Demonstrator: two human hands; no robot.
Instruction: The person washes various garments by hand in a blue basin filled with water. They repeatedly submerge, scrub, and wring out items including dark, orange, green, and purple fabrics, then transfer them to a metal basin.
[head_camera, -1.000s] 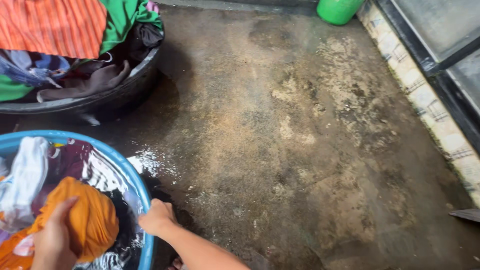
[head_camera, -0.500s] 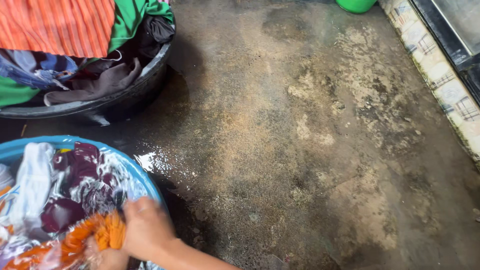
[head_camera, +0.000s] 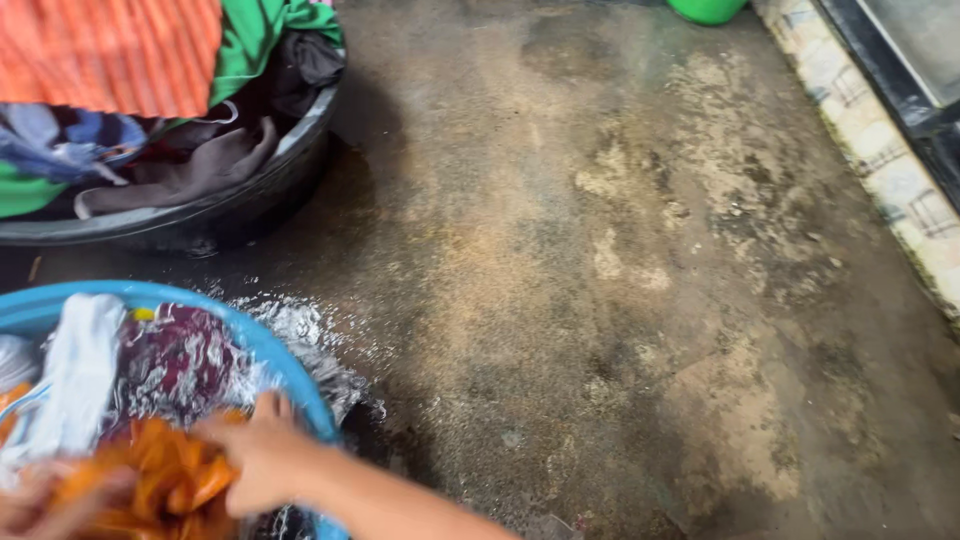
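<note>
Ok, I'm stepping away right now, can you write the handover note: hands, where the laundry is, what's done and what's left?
Right hand: closed on the orange cloth inside the blue basin, fingers bunching it.
Left hand: blurred at the frame's lower left, also on the orange cloth; grip unclear.
Blue basin: holds sudsy water, a maroon garment and a white cloth; water has splashed over its rim onto the concrete floor.
Dark tub behind: heaped with dry-looking clothes.
Done: several pieces soaking. Left: the orange cloth is mid-scrub; the dark tub's pile looks untouched.
</note>
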